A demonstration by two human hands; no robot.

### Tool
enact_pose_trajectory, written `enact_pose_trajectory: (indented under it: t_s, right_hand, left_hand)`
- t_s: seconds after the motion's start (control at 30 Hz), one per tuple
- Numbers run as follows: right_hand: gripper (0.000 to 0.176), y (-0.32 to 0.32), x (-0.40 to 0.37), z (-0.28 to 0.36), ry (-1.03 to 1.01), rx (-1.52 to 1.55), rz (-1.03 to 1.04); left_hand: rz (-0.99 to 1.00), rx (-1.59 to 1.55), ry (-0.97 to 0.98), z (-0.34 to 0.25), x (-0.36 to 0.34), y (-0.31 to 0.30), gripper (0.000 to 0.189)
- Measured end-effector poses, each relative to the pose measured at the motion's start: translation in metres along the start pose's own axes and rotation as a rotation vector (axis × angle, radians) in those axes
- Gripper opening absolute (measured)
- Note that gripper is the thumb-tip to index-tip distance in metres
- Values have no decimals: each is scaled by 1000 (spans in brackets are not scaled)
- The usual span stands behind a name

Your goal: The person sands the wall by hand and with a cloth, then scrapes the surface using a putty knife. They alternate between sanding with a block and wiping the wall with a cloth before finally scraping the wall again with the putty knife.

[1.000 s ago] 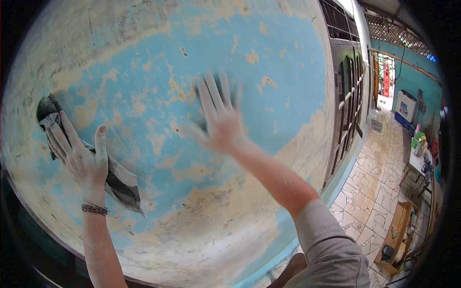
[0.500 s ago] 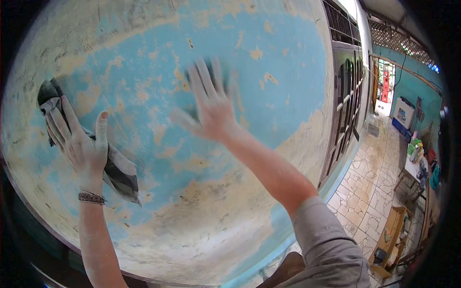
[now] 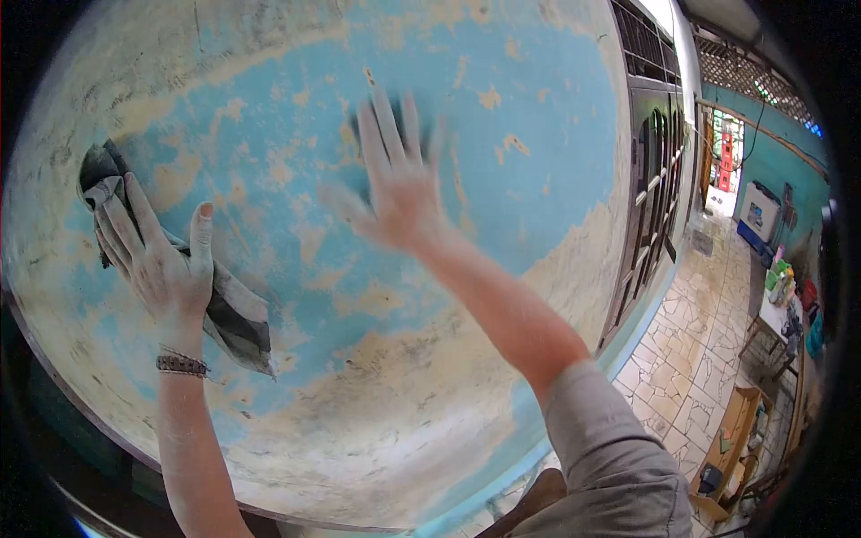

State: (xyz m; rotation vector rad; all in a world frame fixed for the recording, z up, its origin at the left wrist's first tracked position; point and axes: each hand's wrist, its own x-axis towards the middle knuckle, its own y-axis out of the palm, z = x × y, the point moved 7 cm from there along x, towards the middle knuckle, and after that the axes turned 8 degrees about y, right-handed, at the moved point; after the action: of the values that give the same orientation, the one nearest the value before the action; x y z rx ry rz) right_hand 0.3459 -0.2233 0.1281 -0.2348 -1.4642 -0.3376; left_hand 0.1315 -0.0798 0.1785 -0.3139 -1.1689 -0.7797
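My left hand (image 3: 161, 273) presses a crumpled, dusty dark grey cloth (image 3: 238, 323) against the wall (image 3: 529, 188). One end of the cloth bunches at my fingertips, and the other hangs below my palm. Its thumb points up, apart from the fingers, and a braided bracelet circles the wrist. Further right, my right hand (image 3: 404, 193) lies against the blue part of the wall with its fingers spread and nothing in it. Motion smears that hand. White dust coats both hands. The wall shows worn blue paint with beige and whitish patches.
Right of the wall is a dark barred door (image 3: 650, 179). Beyond it runs a cracked-tile floor (image 3: 668, 377) with a wooden box (image 3: 731, 448) of items. A cluttered table (image 3: 773, 314) and a white-and-blue appliance (image 3: 759, 215) stand at the far right.
The whole view has shifted slightly, moving the wall and left hand a little rightward in the picture. The right hand stays blurred and spread on the wall. My left hand still holds the cloth.
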Motion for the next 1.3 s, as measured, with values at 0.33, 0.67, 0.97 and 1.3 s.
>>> enact_pose_trajectory:
  t_s: [0.33,0.67,0.97,1.3]
  right_hand:
    - [93,2,-106,-8,31,33,132]
    - [91,12,56,11,20,24,-39]
    - [104,11,20,-8,94,-109,52]
    - [113,-1,-45,-16,38,-229,278]
  left_hand:
    - [1,-19,-5,1,-5,-1,85]
    - [33,-22,-20,4,0,-3,86]
    - [-11,-47,-22,-1,-1,-4,82]
    - [8,-11,-39,-1,-1,-4,86]
